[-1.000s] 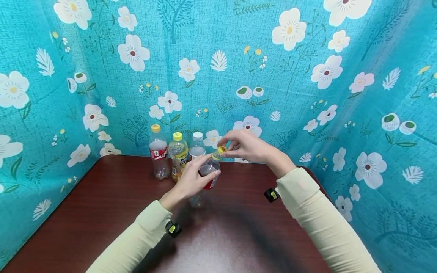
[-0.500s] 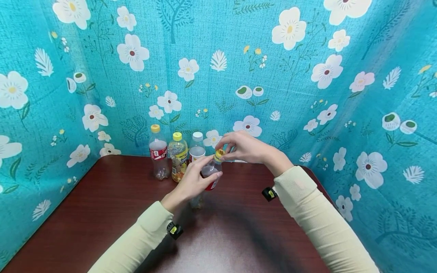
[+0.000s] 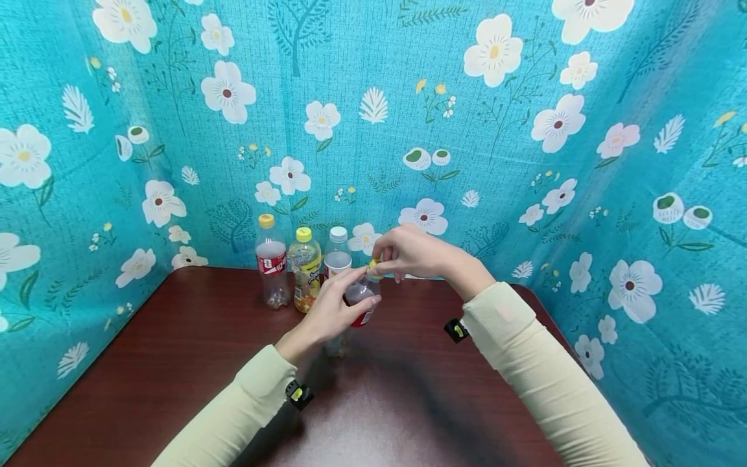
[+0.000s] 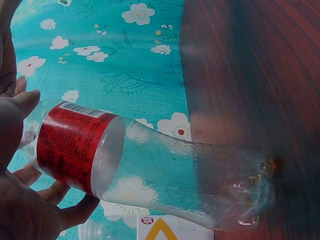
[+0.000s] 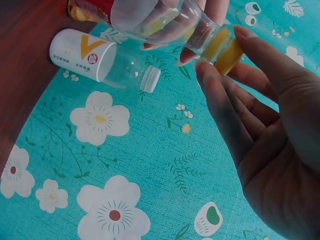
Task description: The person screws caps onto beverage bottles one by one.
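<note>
My left hand [image 3: 329, 311] grips a clear plastic bottle [image 4: 165, 167] around its red label [image 4: 75, 142]. The bottle leans a little, neck towards my right hand; whether its base touches the table cannot be told. At the neck, my right hand [image 3: 417, 253] pinches a yellow cap [image 5: 230, 57] between thumb and fingers. Just below the cap, a yellow ring [image 5: 215, 45] circles the neck. My fingers hide much of the cap in the head view.
Behind the left hand stand a red-labelled bottle [image 3: 273, 272] with an orange-yellow cap, a yellow-labelled bottle [image 3: 305, 269], and a white-capped bottle [image 3: 338, 250]. They rest on a dark red-brown table [image 3: 192, 350] before a blue flowered cloth [image 3: 373, 130].
The yellow cap has come down from a tilt above the neck to sit level at it. My right fingers have turned around the cap, and the right arm has shifted slightly left.
</note>
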Motion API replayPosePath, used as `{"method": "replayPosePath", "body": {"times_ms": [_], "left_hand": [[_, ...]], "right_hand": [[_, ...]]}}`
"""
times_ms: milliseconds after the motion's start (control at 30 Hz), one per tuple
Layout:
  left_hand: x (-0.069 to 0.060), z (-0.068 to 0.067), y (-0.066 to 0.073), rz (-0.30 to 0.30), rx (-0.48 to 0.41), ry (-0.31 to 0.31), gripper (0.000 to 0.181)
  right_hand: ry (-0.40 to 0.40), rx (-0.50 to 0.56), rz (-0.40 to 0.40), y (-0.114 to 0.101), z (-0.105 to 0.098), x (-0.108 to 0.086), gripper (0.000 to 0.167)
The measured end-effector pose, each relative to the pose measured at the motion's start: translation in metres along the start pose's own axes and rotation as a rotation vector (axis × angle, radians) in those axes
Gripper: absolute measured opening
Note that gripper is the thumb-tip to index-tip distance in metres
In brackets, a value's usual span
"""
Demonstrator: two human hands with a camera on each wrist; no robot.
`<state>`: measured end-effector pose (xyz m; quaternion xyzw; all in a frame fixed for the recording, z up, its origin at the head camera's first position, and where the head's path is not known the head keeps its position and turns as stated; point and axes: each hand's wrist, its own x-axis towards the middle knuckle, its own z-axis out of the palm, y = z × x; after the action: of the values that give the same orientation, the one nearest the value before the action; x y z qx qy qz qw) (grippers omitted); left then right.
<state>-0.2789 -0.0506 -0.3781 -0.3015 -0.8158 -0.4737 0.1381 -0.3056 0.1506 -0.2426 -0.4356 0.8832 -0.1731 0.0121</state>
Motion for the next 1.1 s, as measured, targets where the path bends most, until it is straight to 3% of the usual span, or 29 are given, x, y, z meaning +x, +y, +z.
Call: {"method": "replayPosePath", "body": {"times_ms": [167, 333, 533, 800, 1100], "left_hand": [[0.0, -0.001, -0.002, -0.007, -0.021, -0.008, 0.055], [-0.001, -0.002, -0.004, -0.034, -0.014, -0.023, 0.06], [0.0, -0.003, -0.004, -0.02, -0.008, -0.026, 0.063], [0.0, -0.004, -0.005, -0.014, -0.014, -0.054, 0.063], [0.001, -0.004, -0.005, 0.007, -0.009, -0.051, 0.061]], "right_hand": [[0.002, -0.043, 0.027, 0.001, 0.004, 0.001, 0.026], [-0.019, -0.005, 0.027, 0.003, 0.003, -0.004, 0.036], [-0.061, 0.014, -0.034, 0.005, -0.002, -0.006, 0.026], [-0.094, -0.009, -0.076, 0.005, -0.007, -0.005, 0.027], [-0.033, -0.013, -0.065, 0.007, 0.0, -0.002, 0.013]]}}
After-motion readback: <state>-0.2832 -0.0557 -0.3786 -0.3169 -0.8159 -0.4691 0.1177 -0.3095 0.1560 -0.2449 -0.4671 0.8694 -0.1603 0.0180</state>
